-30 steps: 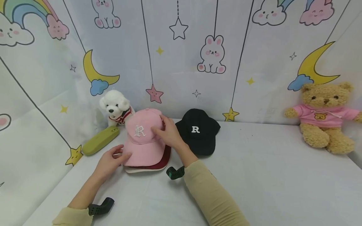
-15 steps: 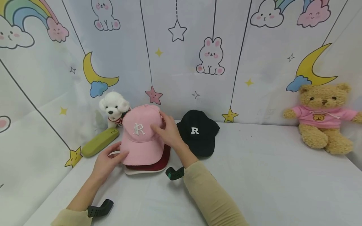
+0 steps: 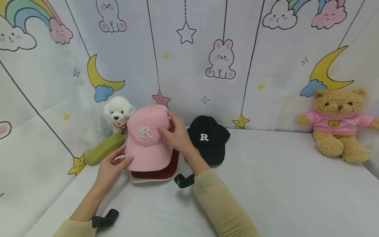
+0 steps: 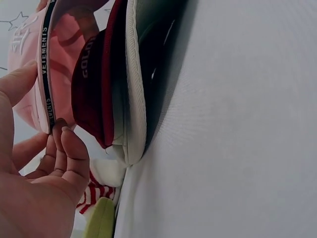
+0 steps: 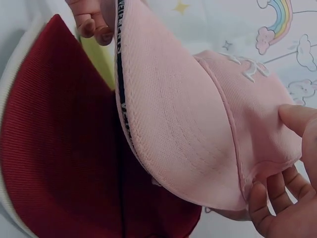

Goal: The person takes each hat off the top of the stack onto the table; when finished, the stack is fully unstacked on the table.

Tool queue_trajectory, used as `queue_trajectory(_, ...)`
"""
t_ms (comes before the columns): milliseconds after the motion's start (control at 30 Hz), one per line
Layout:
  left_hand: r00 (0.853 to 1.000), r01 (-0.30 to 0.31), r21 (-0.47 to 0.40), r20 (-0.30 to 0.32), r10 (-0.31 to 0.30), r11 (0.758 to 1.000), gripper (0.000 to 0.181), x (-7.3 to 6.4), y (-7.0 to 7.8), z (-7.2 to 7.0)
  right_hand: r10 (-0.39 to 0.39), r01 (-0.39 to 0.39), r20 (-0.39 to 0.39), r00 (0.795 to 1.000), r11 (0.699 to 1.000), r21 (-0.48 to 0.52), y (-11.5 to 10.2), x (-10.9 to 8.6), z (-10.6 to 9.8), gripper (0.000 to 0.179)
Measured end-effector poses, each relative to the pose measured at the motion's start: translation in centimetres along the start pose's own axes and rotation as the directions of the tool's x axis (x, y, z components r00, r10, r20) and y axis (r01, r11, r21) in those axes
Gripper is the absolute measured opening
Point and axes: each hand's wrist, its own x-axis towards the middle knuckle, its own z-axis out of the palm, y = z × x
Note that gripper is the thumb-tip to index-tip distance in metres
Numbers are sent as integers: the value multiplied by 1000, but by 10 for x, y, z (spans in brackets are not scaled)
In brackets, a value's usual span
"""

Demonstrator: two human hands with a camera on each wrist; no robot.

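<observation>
A pink baseball cap (image 3: 148,138) with a white embroidered letter is held between both hands, its brim toward the person. My left hand (image 3: 111,168) pinches the brim's left edge, thumb on top and fingertips beneath in the left wrist view. On the crown's right side my right hand (image 3: 179,136) grips, thumb outside and fingers curled under the edge in the right wrist view. Below the pink cap lies a dark red cap (image 5: 54,134), stacked on a white cap (image 4: 133,89). Gaps show between the pink brim and the red cap in the left wrist view.
A black cap (image 3: 207,144) with a white R lies just right of my right hand. Behind on the left are a white plush dog (image 3: 118,110) and a green case (image 3: 105,149). A teddy bear (image 3: 339,126) sits far right against the printed backdrop.
Both hands have raised the pink cap a little and shifted it slightly left, baring more of the red brim. The red and white caps have stayed in place.
</observation>
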Motion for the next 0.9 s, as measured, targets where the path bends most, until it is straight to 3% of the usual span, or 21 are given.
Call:
queue_trajectory(400, 998, -64, 24, -11, 65, 998, 66, -3, 5, -1, -61, 61, -16, 998, 998, 9, -2, 2, -5, 66)
queue_trajectory(900, 998, -58, 30, 1, 58, 998, 67, -1, 16, 9, -64, 63, -26, 998, 997, -44, -6, 3, -20, 66)
